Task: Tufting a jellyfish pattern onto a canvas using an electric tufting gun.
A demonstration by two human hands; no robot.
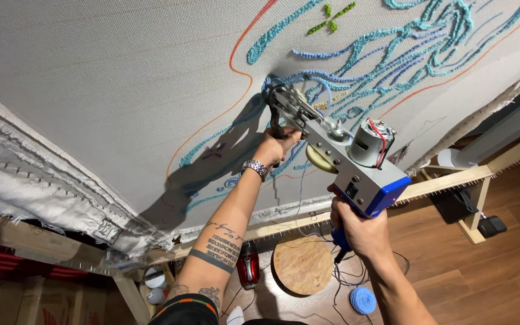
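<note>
A grey and blue tufting gun [356,171] is pressed with its needle end against a stretched white cloth [109,78] on a wooden frame [452,179]. My left hand [275,146] grips the gun's front handle just below the needle; a metal watch sits on that wrist. My right hand [362,229] holds the blue rear grip. Blue tufted yarn lines [404,54] and orange drawn outlines [239,72] cover the cloth around the needle. A thin blue yarn strand runs from the gun down to a blue yarn ball [362,299] on the floor.
A round wooden stool [302,265] stands on the wooden floor beneath the frame. A red and black device [248,265] lies beside it. A black box [492,225] sits at the right by the frame's leg. Cables trail over the floor.
</note>
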